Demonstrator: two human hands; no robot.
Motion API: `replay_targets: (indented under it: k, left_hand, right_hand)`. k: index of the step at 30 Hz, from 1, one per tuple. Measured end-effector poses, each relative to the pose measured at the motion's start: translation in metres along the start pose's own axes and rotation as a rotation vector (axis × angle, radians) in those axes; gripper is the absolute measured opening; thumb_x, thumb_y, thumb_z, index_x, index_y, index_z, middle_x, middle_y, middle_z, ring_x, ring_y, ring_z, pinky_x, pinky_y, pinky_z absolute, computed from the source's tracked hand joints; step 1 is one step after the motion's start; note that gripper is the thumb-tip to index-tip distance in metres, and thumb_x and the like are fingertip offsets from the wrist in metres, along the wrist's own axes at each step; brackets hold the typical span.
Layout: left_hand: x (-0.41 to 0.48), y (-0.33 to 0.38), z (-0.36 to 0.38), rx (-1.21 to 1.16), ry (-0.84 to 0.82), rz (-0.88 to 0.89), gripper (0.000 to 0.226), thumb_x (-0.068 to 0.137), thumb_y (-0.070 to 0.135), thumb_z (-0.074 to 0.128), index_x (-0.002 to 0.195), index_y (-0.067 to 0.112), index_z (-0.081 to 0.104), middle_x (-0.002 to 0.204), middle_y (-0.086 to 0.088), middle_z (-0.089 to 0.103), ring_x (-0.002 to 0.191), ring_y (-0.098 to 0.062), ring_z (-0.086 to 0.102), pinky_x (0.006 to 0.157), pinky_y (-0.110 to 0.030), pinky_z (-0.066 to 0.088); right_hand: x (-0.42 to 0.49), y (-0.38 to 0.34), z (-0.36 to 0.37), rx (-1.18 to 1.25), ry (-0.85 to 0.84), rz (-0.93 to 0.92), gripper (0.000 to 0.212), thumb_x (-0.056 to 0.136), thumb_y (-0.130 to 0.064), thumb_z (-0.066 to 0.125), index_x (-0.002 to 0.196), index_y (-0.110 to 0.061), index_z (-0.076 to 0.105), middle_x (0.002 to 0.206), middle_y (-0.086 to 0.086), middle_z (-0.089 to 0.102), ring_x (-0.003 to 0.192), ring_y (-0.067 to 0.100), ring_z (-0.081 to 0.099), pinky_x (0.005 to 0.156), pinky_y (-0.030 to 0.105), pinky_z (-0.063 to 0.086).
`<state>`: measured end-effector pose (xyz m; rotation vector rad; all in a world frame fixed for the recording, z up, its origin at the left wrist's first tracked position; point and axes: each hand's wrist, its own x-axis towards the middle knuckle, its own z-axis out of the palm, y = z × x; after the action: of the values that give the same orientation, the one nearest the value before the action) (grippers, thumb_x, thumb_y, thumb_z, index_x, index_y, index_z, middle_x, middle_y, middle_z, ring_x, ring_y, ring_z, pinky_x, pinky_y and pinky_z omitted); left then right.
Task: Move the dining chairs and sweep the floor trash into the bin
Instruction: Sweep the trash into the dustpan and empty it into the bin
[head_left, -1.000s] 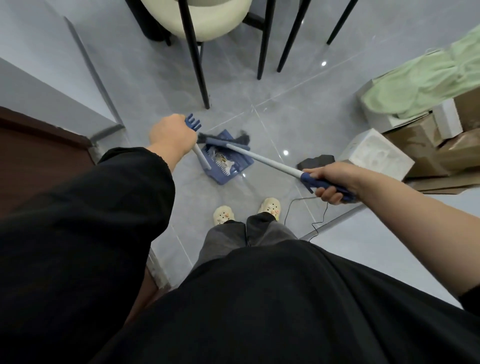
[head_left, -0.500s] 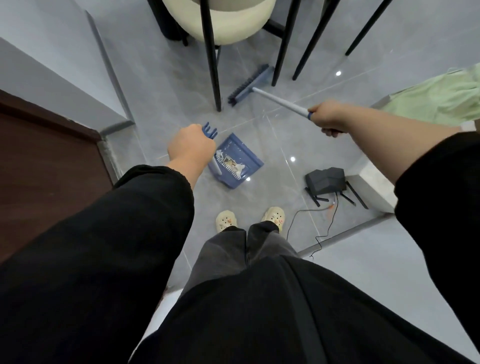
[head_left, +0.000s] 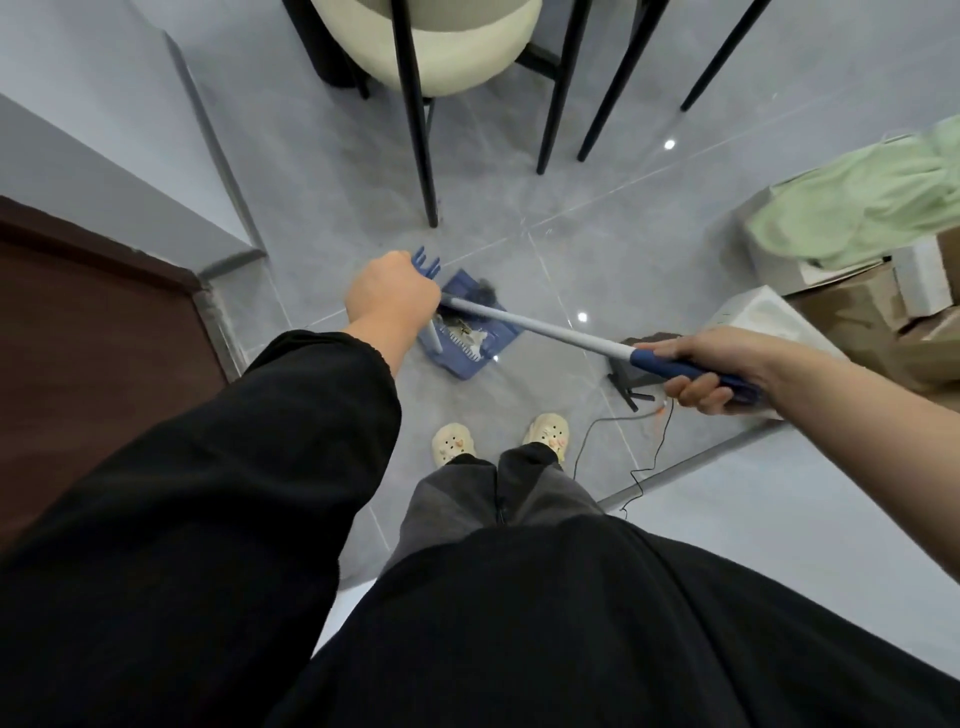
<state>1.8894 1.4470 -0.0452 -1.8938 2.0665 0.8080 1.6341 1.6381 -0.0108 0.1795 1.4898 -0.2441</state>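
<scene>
Left hand (head_left: 392, 293): curled round the upright handle of the dustpan (head_left: 470, 358), steadying it on the floor (head_left: 597, 228).
Right hand (head_left: 698, 376): wrapped round the blue grip of the broom (head_left: 540, 328), bristles at the pan's mouth.
Trash (head_left: 467, 336): scraps lie inside the pan; no bin in view.
Risk: a hard stroke could flick scraps out; the cable (head_left: 658, 449) by the feet could snag.
Floor: glossy grey tile.
Room: chair legs (head_left: 418, 130) ahead, boxes (head_left: 852, 312) right.

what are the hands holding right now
left hand: grips the dustpan handle
right hand: grips the broom by its blue end
</scene>
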Motion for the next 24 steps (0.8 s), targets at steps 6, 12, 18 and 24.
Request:
replay_targets:
  k: [6, 12, 18, 24]
  left_hand:
    - [0.001, -0.018, -0.003, -0.009, -0.022, 0.001, 0.020, 0.084, 0.011, 0.051, 0.100, 0.007, 0.060, 0.105, -0.019, 0.064, 0.098, -0.040, 0.060, 0.075, -0.035, 0.047]
    - [-0.004, -0.038, -0.007, -0.030, -0.062, 0.007, 0.016, 0.082, 0.009, 0.051, 0.095, 0.003, 0.060, 0.103, -0.023, 0.064, 0.096, -0.043, 0.060, 0.082, -0.041, 0.052]
    - [-0.007, -0.042, -0.006, -0.010, -0.041, 0.043, 0.013, 0.085, 0.008, 0.051, 0.093, 0.004, 0.059, 0.099, -0.021, 0.063, 0.094, -0.041, 0.060, 0.078, -0.039, 0.050]
    - [-0.005, -0.049, -0.009, 0.015, -0.030, 0.041, 0.004, 0.084, 0.010, 0.051, 0.086, 0.008, 0.054, 0.088, -0.014, 0.058, 0.079, -0.034, 0.054, 0.068, -0.034, 0.045]
  right_hand:
    - [-0.029, 0.004, 0.002, -0.166, 0.175, -0.200, 0.030, 0.103, -0.023, 0.030, 0.123, -0.038, 0.047, 0.063, 0.005, 0.036, 0.028, 0.005, 0.027, 0.027, 0.009, 0.022]
    - [0.030, 0.005, 0.032, -0.292, 0.362, -0.155, 0.016, 0.100, -0.020, 0.034, 0.110, -0.025, 0.045, 0.059, 0.003, 0.037, 0.028, 0.008, 0.029, 0.032, 0.009, 0.024]
    - [0.011, 0.041, 0.055, 0.019, 0.081, -0.015, 0.009, 0.101, -0.025, 0.039, 0.100, -0.017, 0.044, 0.055, 0.000, 0.038, 0.026, 0.004, 0.029, 0.027, 0.010, 0.024]
    - [-0.027, 0.032, 0.036, 0.092, 0.112, -0.118, 0.023, 0.101, -0.029, 0.039, 0.119, -0.028, 0.053, 0.059, 0.003, 0.041, 0.027, 0.005, 0.030, 0.025, 0.012, 0.025]
